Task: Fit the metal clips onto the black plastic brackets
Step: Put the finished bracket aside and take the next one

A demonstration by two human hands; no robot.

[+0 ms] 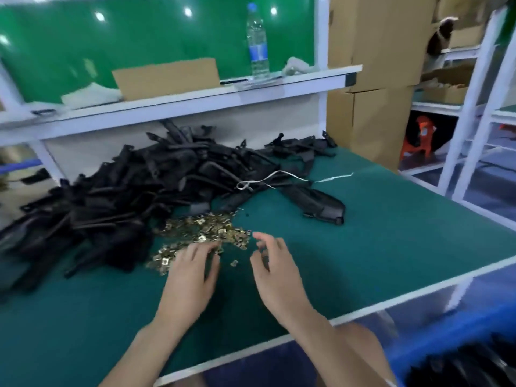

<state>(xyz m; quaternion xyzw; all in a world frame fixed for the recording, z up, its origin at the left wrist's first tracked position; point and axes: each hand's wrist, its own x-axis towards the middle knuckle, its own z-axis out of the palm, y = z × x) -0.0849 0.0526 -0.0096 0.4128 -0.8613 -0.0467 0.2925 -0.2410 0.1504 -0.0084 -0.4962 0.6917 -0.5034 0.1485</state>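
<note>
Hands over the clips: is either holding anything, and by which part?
Cannot tell: left hand touches the clip pile, right hand hovers curled beside it, too blurred.

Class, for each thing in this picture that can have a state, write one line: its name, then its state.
Small brass-coloured metal clips, loose heap on the green table mat.
Black plastic brackets, piled loose, none visibly fitted with a clip.
Left hand, open, fingertips on the clip heap.
Right hand, fingers curled above the mat; any clip held is too blurred to tell.
Clear plastic water bottle, upright, blue cap on.
</note>
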